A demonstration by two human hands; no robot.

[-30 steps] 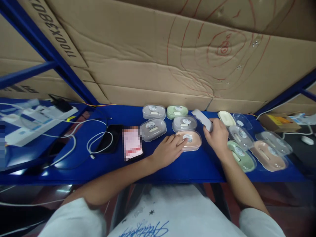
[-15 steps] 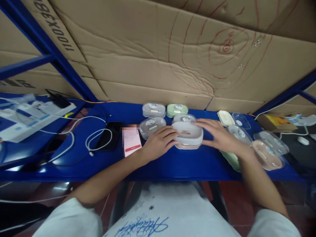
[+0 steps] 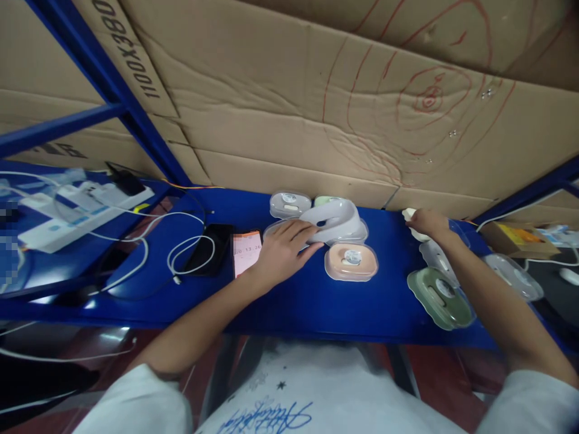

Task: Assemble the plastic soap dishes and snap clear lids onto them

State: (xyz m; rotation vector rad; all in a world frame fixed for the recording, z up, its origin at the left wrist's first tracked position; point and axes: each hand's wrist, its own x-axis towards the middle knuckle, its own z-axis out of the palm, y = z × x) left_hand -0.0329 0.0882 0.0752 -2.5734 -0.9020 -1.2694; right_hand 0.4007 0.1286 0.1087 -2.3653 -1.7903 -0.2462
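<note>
My left hand (image 3: 287, 244) pinches the end of a light grey oval plastic box (image 3: 339, 218), tilted on its side so its hollow shows. Under it are other lidded boxes, partly hidden. My right hand (image 3: 429, 223) reaches to the right and has its fingers closed on a cream oval plastic box (image 3: 417, 224), mostly covered by the hand. A peach box with a clear lid (image 3: 351, 262) lies just in front of the grey one. Behind stand a lidded grey box (image 3: 290, 205) and a pale green box (image 3: 326, 200), partly hidden.
On the right lie a green lidded box (image 3: 441, 296), a grey one (image 3: 438, 260) and a clear lid (image 3: 515, 277). To the left are a lit phone (image 3: 246, 253), a dark phone (image 3: 210, 250), white cables and a power strip (image 3: 85, 214). Cardboard (image 3: 271, 102) walls the back.
My right hand has left the grey box and moved right to the cream one. The grey box has tipped up in my left hand, uncovering the peach box. The view has shifted slightly.
</note>
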